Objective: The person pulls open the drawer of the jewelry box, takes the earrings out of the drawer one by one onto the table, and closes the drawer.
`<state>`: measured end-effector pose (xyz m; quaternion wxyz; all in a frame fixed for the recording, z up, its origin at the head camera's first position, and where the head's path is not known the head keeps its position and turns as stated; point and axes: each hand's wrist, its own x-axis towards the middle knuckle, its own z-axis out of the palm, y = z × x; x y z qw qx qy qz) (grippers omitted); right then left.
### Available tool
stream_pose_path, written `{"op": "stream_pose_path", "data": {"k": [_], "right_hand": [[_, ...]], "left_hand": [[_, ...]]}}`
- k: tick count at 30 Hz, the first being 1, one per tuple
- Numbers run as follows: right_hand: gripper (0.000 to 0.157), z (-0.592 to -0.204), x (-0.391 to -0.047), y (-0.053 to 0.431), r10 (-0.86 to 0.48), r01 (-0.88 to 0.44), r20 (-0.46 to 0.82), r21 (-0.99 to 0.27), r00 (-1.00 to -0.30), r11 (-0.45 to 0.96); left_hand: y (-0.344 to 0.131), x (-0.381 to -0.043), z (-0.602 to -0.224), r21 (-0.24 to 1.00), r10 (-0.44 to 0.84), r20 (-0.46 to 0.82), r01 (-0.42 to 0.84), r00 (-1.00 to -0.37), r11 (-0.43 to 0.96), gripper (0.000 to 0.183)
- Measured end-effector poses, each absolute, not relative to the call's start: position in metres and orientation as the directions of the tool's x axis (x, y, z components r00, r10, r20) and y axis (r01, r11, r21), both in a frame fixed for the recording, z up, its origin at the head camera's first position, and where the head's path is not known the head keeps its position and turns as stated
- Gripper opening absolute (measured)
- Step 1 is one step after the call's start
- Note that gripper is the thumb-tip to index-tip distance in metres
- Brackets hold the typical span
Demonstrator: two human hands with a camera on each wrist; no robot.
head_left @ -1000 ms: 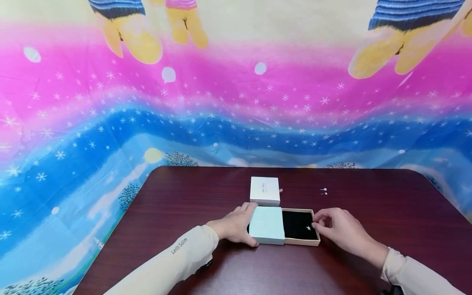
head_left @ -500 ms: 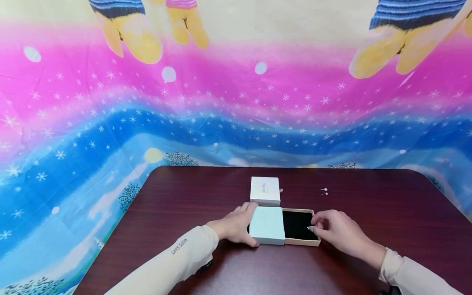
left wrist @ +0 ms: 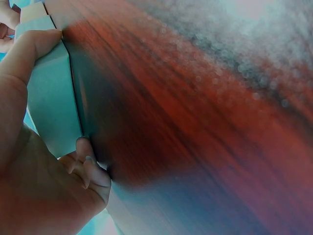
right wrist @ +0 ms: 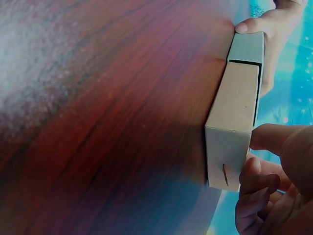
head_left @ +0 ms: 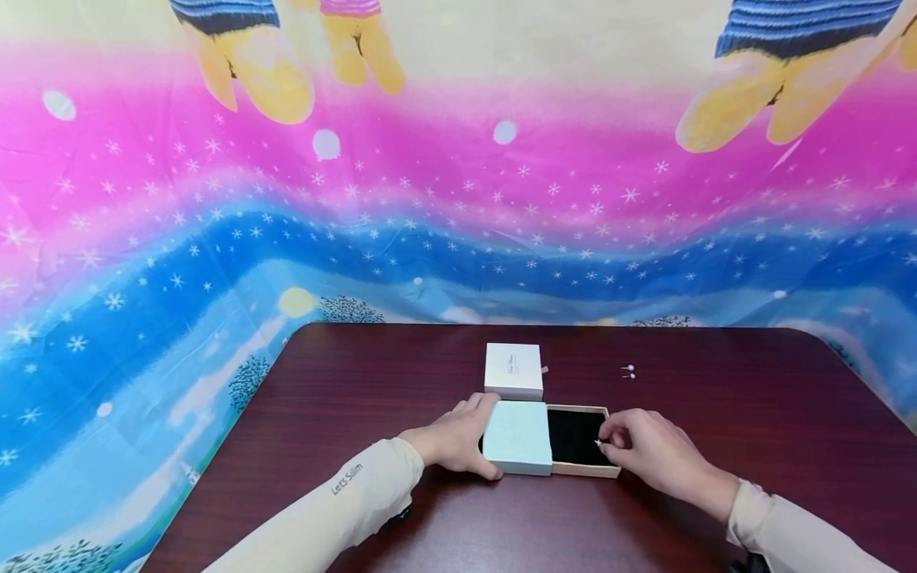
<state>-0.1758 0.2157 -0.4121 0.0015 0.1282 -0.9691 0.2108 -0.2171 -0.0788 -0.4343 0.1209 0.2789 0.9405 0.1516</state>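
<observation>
A light-blue box cover (head_left: 519, 436) lies on the table, with a drawer (head_left: 583, 470) pulled out to its right. My left hand (head_left: 458, 438) grips the cover's left end, thumb at the front and fingers at the back. Black padding (head_left: 571, 436) lines the drawer. At its right side my right hand (head_left: 655, 454) pinches a tiny silvery star-shaped piece (head_left: 598, 442) between thumb and forefinger. The star is mostly covered by the fingertips. The right wrist view shows the drawer's end wall (right wrist: 227, 159) with a slit, the thumb (right wrist: 271, 138) above its edge.
Behind the cover stands a white box (head_left: 513, 370) with printed lettering and a small tab on its right. Two small earrings with pale round heads (head_left: 629, 372) lie at the back right of the dark wooden table (head_left: 387, 358). A printed cloth (head_left: 458, 199) hangs behind the table.
My right hand has moved a little left over the drawer, its fingertips closing on the star-shaped piece that lay uncovered on the padding. My left hand keeps its hold on the cover.
</observation>
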Motion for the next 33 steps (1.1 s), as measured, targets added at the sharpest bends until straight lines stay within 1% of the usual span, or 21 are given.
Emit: {"op": "stream_pose_path", "data": {"k": [7,27,29,33], "right_hand": [[0.006,-0.4136,-0.1758,0.2141,-0.241,-0.251,0.075,-0.37,-0.968,0.895],[0.007,-0.4155,-0.1771,0.2112,-0.281,-0.298,0.102,-0.281,-0.954,0.912],[0.006,-0.4154,-0.1771,0.2114,-0.297,-0.314,0.106,-0.271,-0.949,0.91],[0.008,-0.4153,-0.178,0.2118,-0.344,-0.363,0.121,-0.234,-0.931,0.902]], "left_hand": [[-0.078,-0.2181,-0.4351,0.354,0.561,-0.142,0.487,-0.816,0.798,0.104],[-0.0786,-0.2173,-0.4344,0.351,0.562,-0.145,0.489,-0.814,0.799,0.104],[-0.0788,-0.217,-0.4337,0.351,0.564,-0.145,0.491,-0.813,0.797,0.104],[-0.0789,-0.216,-0.4328,0.355,0.566,-0.145,0.491,-0.812,0.796,0.104]]}}
